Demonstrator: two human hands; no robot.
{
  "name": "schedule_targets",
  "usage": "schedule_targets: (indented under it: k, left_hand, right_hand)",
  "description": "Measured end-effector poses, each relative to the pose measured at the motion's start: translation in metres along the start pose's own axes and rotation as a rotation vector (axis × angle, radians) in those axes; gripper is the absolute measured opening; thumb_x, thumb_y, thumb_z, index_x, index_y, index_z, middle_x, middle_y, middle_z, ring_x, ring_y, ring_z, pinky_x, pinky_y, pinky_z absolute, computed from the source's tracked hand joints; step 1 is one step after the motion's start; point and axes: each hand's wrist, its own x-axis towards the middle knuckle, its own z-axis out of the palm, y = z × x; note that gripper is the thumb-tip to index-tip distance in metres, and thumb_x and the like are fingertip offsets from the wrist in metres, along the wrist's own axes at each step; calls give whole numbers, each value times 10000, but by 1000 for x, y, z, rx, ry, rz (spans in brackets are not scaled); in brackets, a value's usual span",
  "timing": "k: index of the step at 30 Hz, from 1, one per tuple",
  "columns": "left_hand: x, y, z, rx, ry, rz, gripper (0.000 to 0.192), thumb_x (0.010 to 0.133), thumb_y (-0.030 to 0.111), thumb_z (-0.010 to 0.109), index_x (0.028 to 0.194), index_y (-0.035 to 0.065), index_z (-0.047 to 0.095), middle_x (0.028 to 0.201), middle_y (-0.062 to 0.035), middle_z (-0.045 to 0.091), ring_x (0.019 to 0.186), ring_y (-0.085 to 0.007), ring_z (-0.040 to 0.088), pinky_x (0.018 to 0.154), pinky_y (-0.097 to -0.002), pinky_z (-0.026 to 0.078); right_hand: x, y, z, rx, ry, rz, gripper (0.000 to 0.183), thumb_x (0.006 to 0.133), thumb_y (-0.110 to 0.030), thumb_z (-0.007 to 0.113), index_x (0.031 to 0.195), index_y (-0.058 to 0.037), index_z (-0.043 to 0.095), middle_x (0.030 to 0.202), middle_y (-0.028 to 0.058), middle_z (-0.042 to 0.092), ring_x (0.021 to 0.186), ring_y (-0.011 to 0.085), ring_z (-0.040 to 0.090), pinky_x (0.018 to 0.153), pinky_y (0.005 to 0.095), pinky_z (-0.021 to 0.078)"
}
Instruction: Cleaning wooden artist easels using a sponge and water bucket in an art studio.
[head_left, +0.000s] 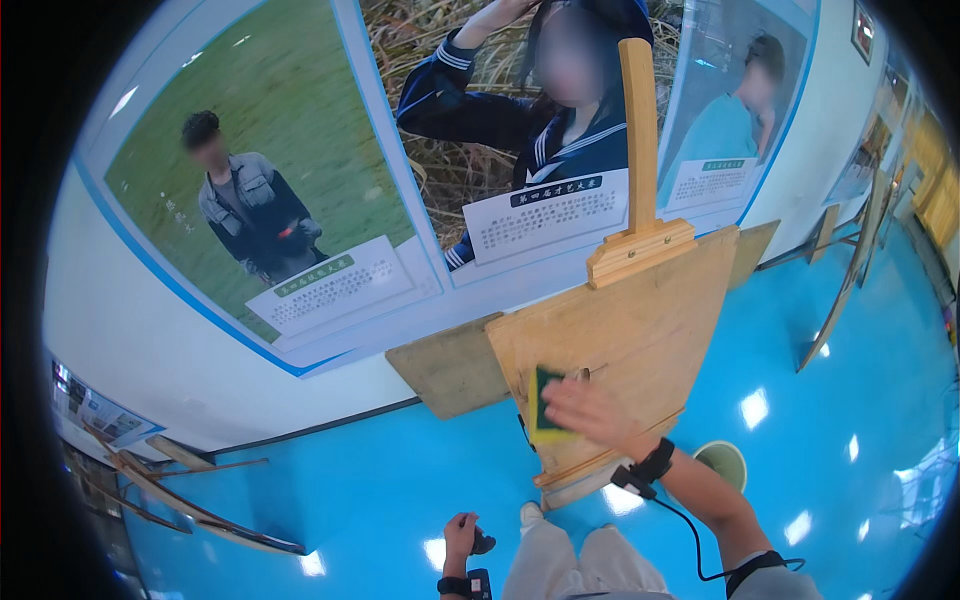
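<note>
Before me a wooden drawing board (637, 330) stands on a wooden easel (639, 135), under the easel's top clamp. My right hand (589, 412) lies with its fingers stretched over a yellow-and-green scouring sponge (541, 409), at the board's lower left edge. A small dark hole or mark shows on the board just above the fingers. Down beside my legs hangs my left hand (459, 534), its fingers curled at a small dark object (482, 541) whose kind I cannot make out. It is well apart from the board.
A light green bucket (721, 465) stands on the glossy blue floor (360, 480), right of the easel. Other boards (450, 367) lean behind it against the wall. More wooden easels stand at left (187, 502) and right (847, 292). A large photo poster (352, 360) covers the wall.
</note>
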Motion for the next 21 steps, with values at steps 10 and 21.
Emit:
schedule_targets:
  k: [10,21]
  left_hand:
    - [-10,-9,10,-20,-8,5,244,815,230,562,792,-7,618,575,-83,592,521,-139,555,499,-271,433]
    - [-32,-37,7,26,11,-15,243,833,204,549,764,-20,614,565,-81,586,502,-146,581,477,-265,447]
  right_hand:
    - [-31,6,52,125,-465,36,360,769,-65,491,1130,-64,493,1138,78,520,1069,216,498,939,312,402]
    - [64,29,-27,-131,69,30,331,789,-55,463,1116,-67,515,1188,92,513,1101,230,492,959,361,379]
